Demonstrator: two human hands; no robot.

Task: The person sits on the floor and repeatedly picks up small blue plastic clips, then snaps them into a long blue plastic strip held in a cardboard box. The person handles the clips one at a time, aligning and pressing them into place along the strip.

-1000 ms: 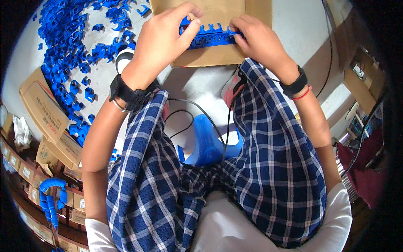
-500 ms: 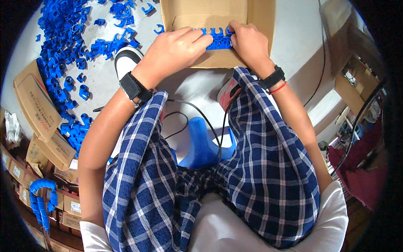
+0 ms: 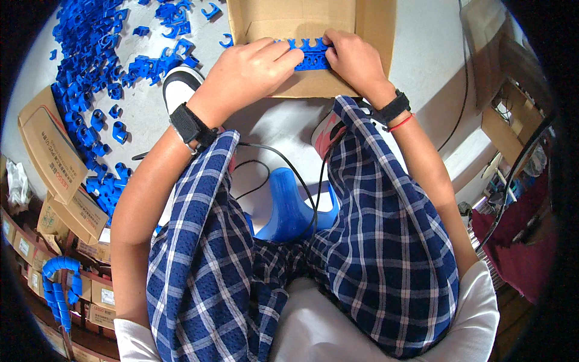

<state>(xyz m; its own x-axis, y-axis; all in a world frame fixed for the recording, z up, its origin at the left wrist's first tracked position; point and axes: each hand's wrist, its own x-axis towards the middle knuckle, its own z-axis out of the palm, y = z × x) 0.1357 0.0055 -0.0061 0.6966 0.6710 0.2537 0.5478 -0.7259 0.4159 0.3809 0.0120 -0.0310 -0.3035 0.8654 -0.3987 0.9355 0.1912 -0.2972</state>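
Observation:
A row of blue plastic pipe clips (image 3: 311, 59), with U-shaped open tops, lies at the near end of an open cardboard box (image 3: 374, 17). My left hand (image 3: 252, 71) is closed over the left end of the row and hides it. At the other end, the fingers of my right hand (image 3: 356, 59) are bent and pinch the last clips between thumb and fingertips. Below the upright clips, a second layer of blue clips shows against the near wall of the box.
A big heap of loose blue clips (image 3: 90, 54) spreads over the floor at left. Cardboard flaps (image 3: 54, 145) and stacked cartons (image 3: 99, 295) stand beyond my left arm. Between my legs are a blue plastic object (image 3: 283, 208) and a black cable (image 3: 289, 161). Another carton (image 3: 512, 120) is at right.
My right hand has shifted slightly left along the row, its fingertips still on the clips. The left hand has barely moved.

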